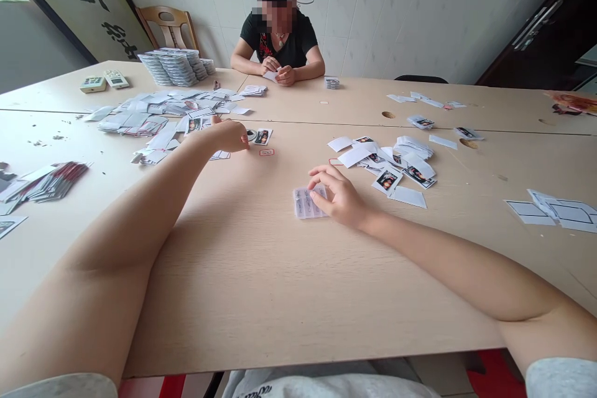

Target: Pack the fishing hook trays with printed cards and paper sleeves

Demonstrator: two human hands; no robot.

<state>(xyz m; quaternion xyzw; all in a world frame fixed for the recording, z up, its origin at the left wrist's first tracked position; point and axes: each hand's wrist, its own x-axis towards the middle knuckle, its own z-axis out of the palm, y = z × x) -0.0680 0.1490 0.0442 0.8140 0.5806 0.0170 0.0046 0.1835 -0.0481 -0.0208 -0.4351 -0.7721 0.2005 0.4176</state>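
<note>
**Right hand (338, 198) over pale printed packet (302, 205); left hand (228, 135) out at the far card heap (163, 113)**

Packet lies flat on the counter (261, 298), roughly mid-width, below and left of the right hand's fingers. Thumb and fingers are loosely curved and spread, overlapping the packet's right part; contact cannot be told. No grip seen. Packet is nearer the wearer than the left hand, to its right and well apart from it.

Left arm extended. Left hand's fingers partly hidden; whether they grasp anything cannot be told. Just right of it: a dark picture card (263, 137).

Around: a loose pile of white cards (357, 154) beyond and right of the right hand, some with dark pictures. Pale black-lined cards (532, 211) at far right. At far left, a fanned stack of cards (58, 183) with reddish edges. Behind the card heap, tall packed stacks (172, 68), beside two pale button-covered devices (105, 81).

Obstruction: left forearm crosses in front of the heap, hiding part of it; right hand covers a corner of the packet.

Opposite: a co-worker in a black top (298, 37), both hands together at a pale slip (270, 76).

Writing: packet print too small to read. Red-framed label (267, 152) on the counter, illegible. Large dark characters on the wall panel (69, 9), not read with confidence.
</note>
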